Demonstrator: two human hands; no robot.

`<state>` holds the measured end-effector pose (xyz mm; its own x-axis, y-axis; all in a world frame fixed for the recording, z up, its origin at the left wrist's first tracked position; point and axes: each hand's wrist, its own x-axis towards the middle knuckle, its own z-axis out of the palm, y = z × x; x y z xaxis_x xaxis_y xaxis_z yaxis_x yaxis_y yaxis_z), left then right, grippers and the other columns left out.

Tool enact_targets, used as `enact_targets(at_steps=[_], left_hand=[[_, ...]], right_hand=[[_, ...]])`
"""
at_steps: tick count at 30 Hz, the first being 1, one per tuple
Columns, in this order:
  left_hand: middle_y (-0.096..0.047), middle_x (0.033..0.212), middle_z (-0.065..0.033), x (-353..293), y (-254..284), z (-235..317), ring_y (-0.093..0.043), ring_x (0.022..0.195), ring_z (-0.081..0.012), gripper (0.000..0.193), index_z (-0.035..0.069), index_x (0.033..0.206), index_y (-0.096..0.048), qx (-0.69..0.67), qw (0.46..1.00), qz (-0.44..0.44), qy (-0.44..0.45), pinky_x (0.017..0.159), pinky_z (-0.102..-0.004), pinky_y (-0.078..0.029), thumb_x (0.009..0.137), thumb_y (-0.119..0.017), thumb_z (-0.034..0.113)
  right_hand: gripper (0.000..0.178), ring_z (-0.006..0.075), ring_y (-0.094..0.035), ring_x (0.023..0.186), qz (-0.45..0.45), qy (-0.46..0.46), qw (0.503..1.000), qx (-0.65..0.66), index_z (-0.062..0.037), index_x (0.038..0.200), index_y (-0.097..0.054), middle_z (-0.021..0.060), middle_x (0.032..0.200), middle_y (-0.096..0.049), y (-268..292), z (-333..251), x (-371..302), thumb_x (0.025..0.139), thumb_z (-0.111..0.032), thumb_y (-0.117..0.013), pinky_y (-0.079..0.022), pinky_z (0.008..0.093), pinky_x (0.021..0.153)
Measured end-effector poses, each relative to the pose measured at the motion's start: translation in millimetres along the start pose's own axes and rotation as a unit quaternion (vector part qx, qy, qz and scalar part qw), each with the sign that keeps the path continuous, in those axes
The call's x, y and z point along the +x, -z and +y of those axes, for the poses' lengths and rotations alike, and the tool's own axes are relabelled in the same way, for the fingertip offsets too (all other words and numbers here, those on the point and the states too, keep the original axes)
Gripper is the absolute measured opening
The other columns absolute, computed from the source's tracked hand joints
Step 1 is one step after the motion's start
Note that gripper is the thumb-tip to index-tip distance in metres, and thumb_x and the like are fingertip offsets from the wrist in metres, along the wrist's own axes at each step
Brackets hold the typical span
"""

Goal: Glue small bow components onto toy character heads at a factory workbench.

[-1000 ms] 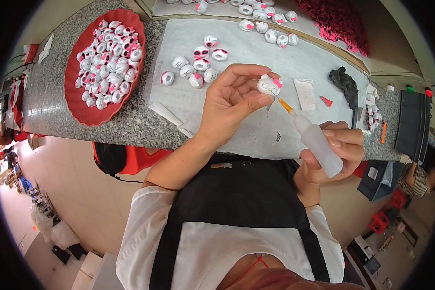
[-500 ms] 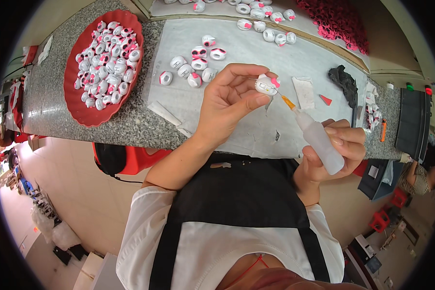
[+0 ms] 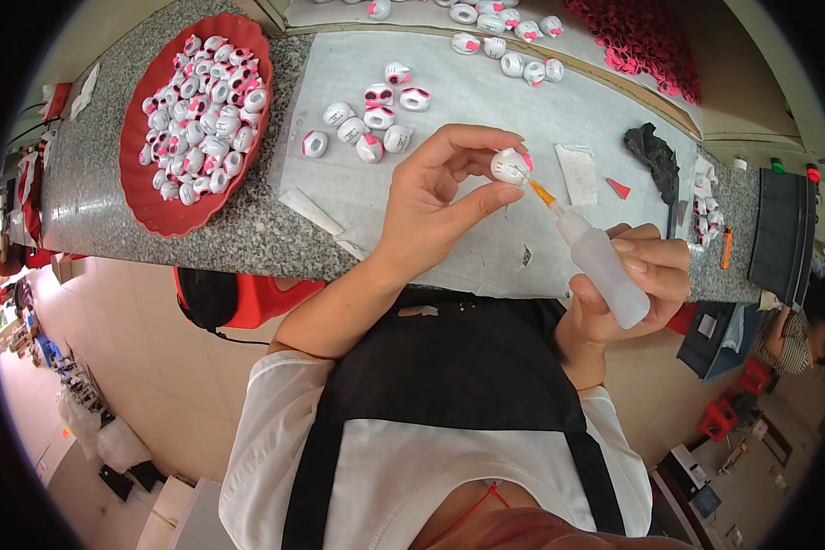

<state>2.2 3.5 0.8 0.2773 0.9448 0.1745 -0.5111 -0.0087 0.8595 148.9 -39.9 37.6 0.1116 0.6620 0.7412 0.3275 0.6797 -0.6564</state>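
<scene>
Hands have brought the bottle's nozzle onto the white piece.

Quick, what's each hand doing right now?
Left hand: closed on a small white piece.
Right hand: closed on a squeeze bottle.

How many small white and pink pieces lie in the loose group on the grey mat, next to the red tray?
7: small white and pink pieces clustered on the grey mat, right of the red oval tray.
</scene>
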Motion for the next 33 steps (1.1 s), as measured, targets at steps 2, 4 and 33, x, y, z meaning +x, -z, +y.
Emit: enact_targets(at_steps=[2,4,33], left_hand=[[-0.05,0.096,-0.0112,-0.3,0.3,1.1,-0.049,0.089,-0.0163,0.032,-0.001,0.096,-0.046,0.052,0.998,-0.006,-0.035,0.078,-0.028,-0.039,0.067,-0.057,-0.006],[-0.049,0.096,-0.0112,-0.2,0.9,0.1,-0.048,0.089,-0.0162,0.031,-0.001,0.096,-0.046,0.061,0.997,-0.007,-0.04,0.078,-0.0283,-0.039,0.067,-0.057,-0.006],[-0.05,0.098,-0.0106,0.8,1.9,4.1,-0.049,0.087,-0.0135,0.033,-0.001,0.1,-0.044,-0.026,0.998,0.057,-0.029,0.077,-0.0252,-0.039,0.069,-0.055,-0.006]], right_hand=[[0.041,0.0125,-0.044,0.053,-0.008,-0.007,1.0,0.001,-0.0065,0.081,-0.044,0.0064,0.075,-0.044,-0.3,-1.7,0.3,0.055,-0.017,-0.073,-0.04,0.0222,0.045],[0.04,0.0125,-0.044,0.053,-0.016,-0.014,1.0,0.001,-0.0065,0.081,-0.044,0.0062,0.075,-0.044,-0.3,-2.6,0.6,0.055,-0.016,-0.074,-0.04,0.0222,0.045],[0.024,0.0226,-0.055,0.07,-0.157,-0.204,0.91,-0.325,-0.0036,0.089,-0.051,0.0104,0.076,-0.055,11.0,169.4,106.7,0.068,-0.014,-0.057,-0.045,0.0297,0.057]])
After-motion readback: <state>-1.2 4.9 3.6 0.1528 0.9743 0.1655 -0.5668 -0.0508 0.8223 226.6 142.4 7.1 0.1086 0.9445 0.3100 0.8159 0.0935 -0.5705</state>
